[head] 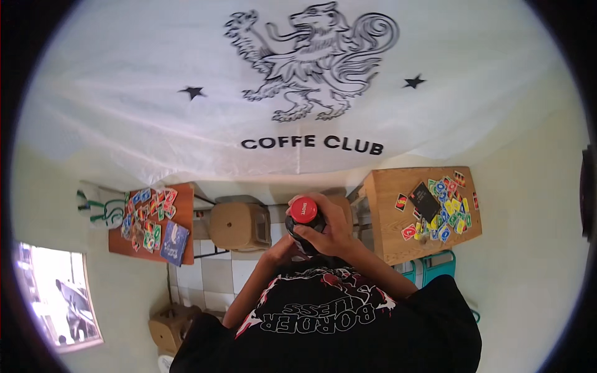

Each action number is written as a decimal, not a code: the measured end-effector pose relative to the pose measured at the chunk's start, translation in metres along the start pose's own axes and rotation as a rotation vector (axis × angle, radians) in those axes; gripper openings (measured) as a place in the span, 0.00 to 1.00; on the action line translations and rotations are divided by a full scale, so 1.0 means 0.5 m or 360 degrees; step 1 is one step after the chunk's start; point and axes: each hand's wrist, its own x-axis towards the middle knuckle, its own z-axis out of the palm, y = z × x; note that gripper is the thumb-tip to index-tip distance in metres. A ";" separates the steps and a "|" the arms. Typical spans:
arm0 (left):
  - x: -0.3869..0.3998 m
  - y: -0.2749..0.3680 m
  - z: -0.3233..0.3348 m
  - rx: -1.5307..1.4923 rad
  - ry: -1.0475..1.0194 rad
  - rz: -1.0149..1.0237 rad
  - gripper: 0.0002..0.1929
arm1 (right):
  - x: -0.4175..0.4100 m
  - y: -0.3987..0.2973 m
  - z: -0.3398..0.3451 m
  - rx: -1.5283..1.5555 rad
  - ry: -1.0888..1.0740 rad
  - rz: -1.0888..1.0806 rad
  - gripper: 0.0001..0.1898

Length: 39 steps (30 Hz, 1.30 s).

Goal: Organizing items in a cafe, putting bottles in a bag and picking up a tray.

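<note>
A dark bottle [304,237] with a red screw cap [304,210] is held upright in front of my chest, its cap facing up towards me. My right hand [336,228] wraps around the upper part, the thumb lying across the near side and the fingers curling round behind the cap. Lower down, my left hand [285,251] supports the bottle near its base. Its fingers are partly hidden by the bottle. The cap bears writing and is on the bottle.
On the left, a wooden table [185,198] holds scattered cards [151,205] and a blue book [175,243]. The right-hand table [385,210] carries more cards [447,210] and a black book [424,202]. A brown plastic stool [235,226] stands between them, below a white banner [140,116].
</note>
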 end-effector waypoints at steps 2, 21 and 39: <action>-0.018 -0.034 -0.011 -0.0253 -0.0031 -0.0074 0.48 | 0.009 -0.005 0.010 0.0008 -0.0017 -0.0043 0.24; -0.062 -0.233 0.170 -0.0542 0.0586 0.0598 0.50 | -0.058 0.006 -0.019 0.0579 -0.0691 -0.0070 0.21; -0.249 -0.346 0.280 -0.0842 0.1122 0.1032 0.36 | -0.165 -0.058 0.164 0.1060 -0.1045 -0.0414 0.23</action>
